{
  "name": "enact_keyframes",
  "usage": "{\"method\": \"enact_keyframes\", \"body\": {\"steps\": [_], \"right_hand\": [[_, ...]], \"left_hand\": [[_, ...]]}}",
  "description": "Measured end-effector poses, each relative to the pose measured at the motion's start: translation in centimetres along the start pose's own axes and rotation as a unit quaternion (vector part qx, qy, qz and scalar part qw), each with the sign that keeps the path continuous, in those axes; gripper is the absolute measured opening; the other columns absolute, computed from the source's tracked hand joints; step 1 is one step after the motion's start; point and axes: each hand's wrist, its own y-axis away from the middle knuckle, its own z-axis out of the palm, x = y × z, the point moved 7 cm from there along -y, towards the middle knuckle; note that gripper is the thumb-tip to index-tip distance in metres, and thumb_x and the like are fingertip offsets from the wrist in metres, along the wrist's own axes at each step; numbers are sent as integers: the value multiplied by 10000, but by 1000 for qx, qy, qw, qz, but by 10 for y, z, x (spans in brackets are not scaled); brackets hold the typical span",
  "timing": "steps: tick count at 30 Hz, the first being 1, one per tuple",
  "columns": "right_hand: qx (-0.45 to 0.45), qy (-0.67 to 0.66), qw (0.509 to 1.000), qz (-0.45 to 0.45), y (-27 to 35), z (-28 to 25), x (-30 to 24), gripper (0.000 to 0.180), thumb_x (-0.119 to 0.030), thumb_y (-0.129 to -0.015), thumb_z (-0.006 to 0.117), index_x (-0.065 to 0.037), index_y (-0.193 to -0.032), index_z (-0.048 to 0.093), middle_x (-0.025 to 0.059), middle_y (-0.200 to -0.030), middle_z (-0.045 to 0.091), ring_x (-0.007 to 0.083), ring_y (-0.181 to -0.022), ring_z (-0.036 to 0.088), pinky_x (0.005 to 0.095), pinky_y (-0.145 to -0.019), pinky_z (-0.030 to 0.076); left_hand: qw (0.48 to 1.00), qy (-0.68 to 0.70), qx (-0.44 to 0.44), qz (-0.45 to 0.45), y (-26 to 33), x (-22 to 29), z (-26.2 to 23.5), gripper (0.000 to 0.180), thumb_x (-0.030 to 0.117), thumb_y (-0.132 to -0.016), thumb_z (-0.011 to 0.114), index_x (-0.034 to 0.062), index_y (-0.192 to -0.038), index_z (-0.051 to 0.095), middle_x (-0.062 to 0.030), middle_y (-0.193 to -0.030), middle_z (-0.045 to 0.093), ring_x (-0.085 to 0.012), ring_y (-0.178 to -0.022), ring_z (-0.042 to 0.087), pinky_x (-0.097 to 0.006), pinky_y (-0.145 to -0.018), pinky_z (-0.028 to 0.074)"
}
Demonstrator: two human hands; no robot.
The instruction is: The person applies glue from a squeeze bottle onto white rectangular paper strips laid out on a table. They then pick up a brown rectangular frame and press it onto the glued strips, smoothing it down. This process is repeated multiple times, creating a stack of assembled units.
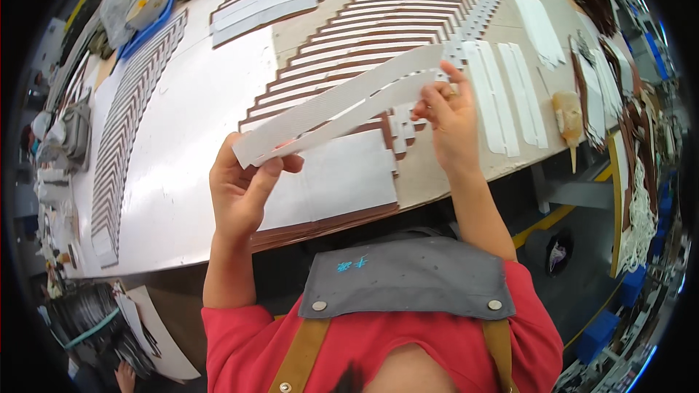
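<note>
A long white strip (342, 105) with a row of slits along its length is held up over the table, slanting up to the right. My left hand (244, 189) pinches its lower left end between thumb and fingers. At the strip's upper right end, my right hand (450, 105) is closed on the edge, with some fingers partly hidden and one finger raised. Beneath the strip, brown-and-white strips (378, 25) lie in an overlapping, stepped row. A stack of white sheets with brown edges (335, 182) lies right below my hands at the table's near edge.
More white strips (495, 98) lie to the right, beside a glue bottle (568, 120) with its nozzle past the table edge. Another overlapped row (131, 124) runs along the left. A blue tray (153, 25) holds a plastic-wrapped container. A co-worker's hand (125, 375) shows at lower left.
</note>
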Motion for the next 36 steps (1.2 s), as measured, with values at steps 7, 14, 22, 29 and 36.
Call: {"method": "enact_keyframes", "body": {"steps": [7, 14, 22, 29, 36], "right_hand": [[-50, 129, 990, -35, 50, 27, -3, 603, 80, -851, 523, -45, -1338, 191, 91, -873, 527, 120, -676, 573, 251, -626, 508], [-137, 267, 952, -62, 92, 14, 27, 494, 56, -817, 608, -30, -1254, 393, 52, -826, 515, 66, -628, 470, 184, -564, 400], [-153, 418, 894, -43, 82, 34, 23, 256, 38, -787, 634, -39, -1031, 641, 32, -728, 515, 80, -563, 451, 197, -492, 371], [-164, 467, 868, -39, 80, 39, 23, 272, 35, -784, 632, -43, -1043, 648, 36, -714, 510, 82, -546, 445, 204, -480, 366], [-161, 475, 865, -22, 78, 41, 25, 269, 28, -784, 636, -43, -1043, 649, 33, -711, 503, 83, -540, 437, 205, -477, 359]], "left_hand": [[984, -54, 160, -65, 48, -27, -65, 132, -32, -867, 526, 46, -879, 420, -39, -772, 488, -130, -681, 537, -279, -643, 475], [926, -359, 91, -74, 85, -40, -68, 158, -82, -780, 565, 20, -900, 564, -59, -738, 534, -130, -615, 521, -241, -588, 448], [909, -407, 46, -79, 74, -41, -70, 316, -77, -772, 553, 44, -1058, 610, -66, -721, 505, -149, -590, 491, -255, -535, 430], [910, -394, 40, -124, 70, -44, -72, 329, -81, -776, 540, 20, -1080, 612, -62, -715, 487, -132, -614, 469, -240, -546, 409], [905, -404, 32, -128, 67, -44, -72, 330, -55, -789, 555, 48, -1098, 609, -62, -717, 488, -138, -548, 494, -250, -521, 430]]}}
